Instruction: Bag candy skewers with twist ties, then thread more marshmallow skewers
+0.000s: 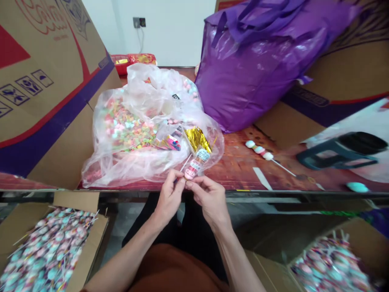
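Observation:
Both my hands meet at the near edge of the red-brown table (237,170). My left hand (170,190) and my right hand (206,194) each pinch the lower end of a candy skewer in a clear printed wrapper (197,162), which tilts up and to the right. Its white stick pokes out beside my left fingers. Just behind it lies a bunch of gold foil ties (197,138) on a large clear plastic bag (142,121) full of small coloured candies.
An unwrapped marshmallow skewer (261,151) lies on the table to the right, near a dark tape dispenser (340,151). A purple bag (258,61) and cardboard boxes stand behind. Boxes of wrapped skewers sit on the floor at left (45,247) and right (331,263).

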